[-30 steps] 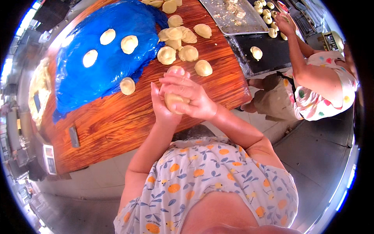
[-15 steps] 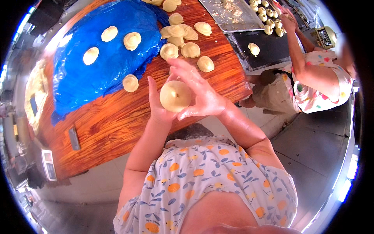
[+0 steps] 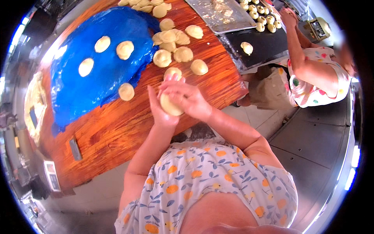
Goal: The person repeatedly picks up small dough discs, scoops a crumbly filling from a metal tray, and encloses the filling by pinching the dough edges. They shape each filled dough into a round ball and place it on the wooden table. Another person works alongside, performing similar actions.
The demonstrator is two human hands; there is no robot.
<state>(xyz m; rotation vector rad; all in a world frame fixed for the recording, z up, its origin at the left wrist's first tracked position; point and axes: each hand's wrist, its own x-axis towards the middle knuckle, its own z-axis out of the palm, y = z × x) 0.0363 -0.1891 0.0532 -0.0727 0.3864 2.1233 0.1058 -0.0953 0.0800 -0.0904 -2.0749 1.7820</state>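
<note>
A round, pale dough ball (image 3: pixel 167 106) is between my two hands above the near edge of the wooden table. My left hand (image 3: pixel 159 110) cups it from the left and below. My right hand (image 3: pixel 191 100) lies over its top and right side, fingers bent across it, so much of the ball is hidden. Just beyond my fingertips sits a flattened dough piece (image 3: pixel 172 73). Another dough piece (image 3: pixel 199 67) rests to the right of it, and a loose cluster of dough rounds (image 3: pixel 168 36) lies farther back.
A blue plastic sheet (image 3: pixel 78 102) with several dough rounds covers the left of the wooden table (image 3: pixel 113 144). A grey bar (image 3: pixel 75 149) and a scale (image 3: pixel 51 175) are at the left. At right, a co-worker (image 3: pixel 311 70) stands by a metal tray (image 3: pixel 222 17) and filled buns (image 3: pixel 261 19).
My right hand has swung over the dough ball, covering the top that faced up with a small dark spot. The table and its contents have shifted slightly left in view.
</note>
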